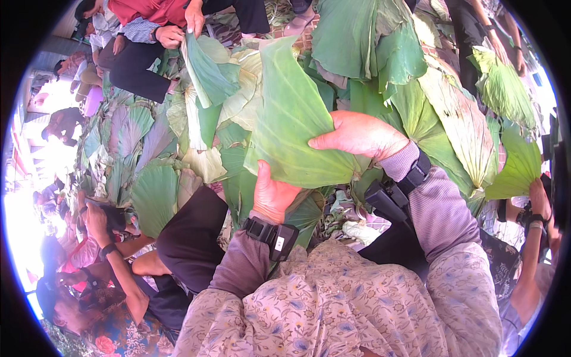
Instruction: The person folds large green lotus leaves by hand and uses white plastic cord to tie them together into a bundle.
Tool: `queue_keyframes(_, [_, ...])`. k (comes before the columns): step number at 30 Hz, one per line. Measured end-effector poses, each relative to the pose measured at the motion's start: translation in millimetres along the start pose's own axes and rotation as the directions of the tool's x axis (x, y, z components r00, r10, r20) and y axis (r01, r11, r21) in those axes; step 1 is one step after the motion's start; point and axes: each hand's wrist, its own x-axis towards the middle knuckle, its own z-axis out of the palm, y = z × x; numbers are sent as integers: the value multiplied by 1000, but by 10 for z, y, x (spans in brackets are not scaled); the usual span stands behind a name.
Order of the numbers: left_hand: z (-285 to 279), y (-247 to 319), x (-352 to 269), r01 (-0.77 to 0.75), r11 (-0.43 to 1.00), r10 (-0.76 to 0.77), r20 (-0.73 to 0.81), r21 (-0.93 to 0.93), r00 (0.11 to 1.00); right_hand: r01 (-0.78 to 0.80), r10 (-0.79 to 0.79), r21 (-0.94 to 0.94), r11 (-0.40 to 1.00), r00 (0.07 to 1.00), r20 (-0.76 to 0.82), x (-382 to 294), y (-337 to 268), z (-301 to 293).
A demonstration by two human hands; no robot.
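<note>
A large green lotus leaf (292,120), folded over, spreads in front of me between my two hands. My right hand (352,136) grips its right side, the thumb lying on top and the fingers hidden beneath. Under the near left edge is my left hand (274,192), its thumb upright beside the leaf; the other fingers are hidden behind it. The folded leaf tapers to a point near my right wrist. Below and around it lie more lotus leaves (234,178), some green, some pale and dried.
Opposite me, a person's hands (171,35) hold a folded leaf (209,71). Big upright leaves (345,35) stand at the back. A browned leaf (459,125) lies at right. Another person's hand (539,201) holds a leaf at far right. Co-workers sit close on my left.
</note>
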Motion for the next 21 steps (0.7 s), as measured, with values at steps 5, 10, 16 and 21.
queue_keyframes(5, [51, 157, -74, -117, 978, 145, -159, 175, 977, 58, -118, -320, 946, 978, -171, 63, 154, -56])
queue_keyframes(10, [-771, 133, -294, -158, 986, 166, -355, 51, 920, 1, -274, -614, 789, 896, -350, 56, 183, -136])
queue_keyframes(16, [-1974, -516, -629, -163, 982, 62, -662, -91, 747, 29, -310, -680, 732, 903, -296, 70, 188, -160])
queue_keyframes(21, [-2150, -828, -791, 324, 921, -330, -877, -217, 350, 10, -317, -732, 681, 905, -283, 72, 281, -150])
